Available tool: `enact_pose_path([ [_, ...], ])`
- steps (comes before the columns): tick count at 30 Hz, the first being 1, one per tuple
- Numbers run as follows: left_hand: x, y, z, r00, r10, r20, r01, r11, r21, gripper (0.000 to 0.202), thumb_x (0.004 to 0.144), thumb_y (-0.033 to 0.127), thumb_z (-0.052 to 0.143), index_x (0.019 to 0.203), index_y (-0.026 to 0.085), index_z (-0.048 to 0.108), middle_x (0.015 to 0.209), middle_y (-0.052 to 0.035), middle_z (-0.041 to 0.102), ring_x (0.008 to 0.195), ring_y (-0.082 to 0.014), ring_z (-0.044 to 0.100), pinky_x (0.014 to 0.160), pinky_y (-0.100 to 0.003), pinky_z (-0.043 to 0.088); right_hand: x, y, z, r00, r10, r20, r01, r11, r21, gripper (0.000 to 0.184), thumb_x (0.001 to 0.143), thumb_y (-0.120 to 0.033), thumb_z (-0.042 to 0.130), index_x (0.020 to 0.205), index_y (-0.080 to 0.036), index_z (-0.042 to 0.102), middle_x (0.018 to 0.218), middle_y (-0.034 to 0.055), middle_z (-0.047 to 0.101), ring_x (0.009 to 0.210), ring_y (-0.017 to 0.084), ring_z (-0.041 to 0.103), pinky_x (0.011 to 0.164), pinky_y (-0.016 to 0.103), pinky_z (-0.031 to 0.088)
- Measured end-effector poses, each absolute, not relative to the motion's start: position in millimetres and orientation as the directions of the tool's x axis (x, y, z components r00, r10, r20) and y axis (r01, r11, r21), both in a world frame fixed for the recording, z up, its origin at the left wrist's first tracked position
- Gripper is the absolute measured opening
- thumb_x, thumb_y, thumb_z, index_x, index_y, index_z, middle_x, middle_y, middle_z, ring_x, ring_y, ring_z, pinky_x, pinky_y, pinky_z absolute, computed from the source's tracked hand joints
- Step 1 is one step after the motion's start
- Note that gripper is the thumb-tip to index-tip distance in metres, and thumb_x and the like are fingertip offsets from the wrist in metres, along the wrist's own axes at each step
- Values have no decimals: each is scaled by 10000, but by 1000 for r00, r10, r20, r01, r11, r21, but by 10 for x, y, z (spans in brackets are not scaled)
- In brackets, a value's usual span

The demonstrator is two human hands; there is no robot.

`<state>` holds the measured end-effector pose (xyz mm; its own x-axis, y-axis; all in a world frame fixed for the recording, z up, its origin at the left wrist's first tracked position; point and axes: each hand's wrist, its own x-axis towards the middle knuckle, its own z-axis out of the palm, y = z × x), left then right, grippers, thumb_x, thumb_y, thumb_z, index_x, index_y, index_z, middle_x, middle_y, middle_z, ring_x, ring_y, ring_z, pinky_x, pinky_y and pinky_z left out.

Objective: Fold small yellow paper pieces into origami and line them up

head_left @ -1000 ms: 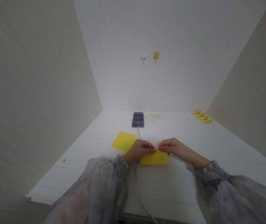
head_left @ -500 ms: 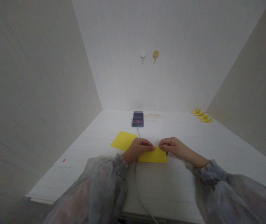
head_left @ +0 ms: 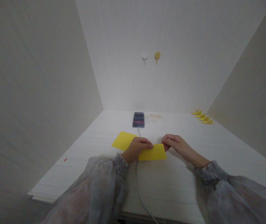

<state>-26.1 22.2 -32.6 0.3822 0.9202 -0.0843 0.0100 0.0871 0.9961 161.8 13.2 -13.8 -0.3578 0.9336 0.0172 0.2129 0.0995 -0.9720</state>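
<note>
At the near middle of the table (head_left: 182, 189), we note the left grip (head_left: 136, 148) pinching a yellow paper (head_left: 154, 153) by its far edge. Right grip (head_left: 176, 145), fingers curled, is at the paper's right edge; whether it pinches, we cannot tell. Second yellow sheet (head_left: 122, 140) lies left; folded yellow pieces (head_left: 203, 118) sit far right.

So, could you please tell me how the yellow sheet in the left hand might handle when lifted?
The yellow sheet looks thin, so it is probably light. Its free end looks flat past the left hand, suggesting mild stiffness, though it would likely still bend. Broad and flat, it seems unlikely to roll.
</note>
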Motion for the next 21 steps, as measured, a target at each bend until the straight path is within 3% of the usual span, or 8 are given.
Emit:
enact_pose_path([
  [9,-233,227,-322,478,877,-48,128,-16,992,219,601,309,611,702,118,644,606,-11,596,539,-82,480,518,-196,343,1518,106,-250,-439,898,-13,348,156,-924,248,737,-362,484,671,-135,558,557,-6,518,494,85,443,469,209,329],
  [21,-277,279,-408,439,898,-19,142,-48,989,232,589,306,621,706,108,656,621,-29,621,553,-94,510,554,-212,388,1637,125,-161,-410,912,-35,316,106,-943,281,683,-403,539,636,-127,567,543,1,546,474,88,452,471,218,334],
])
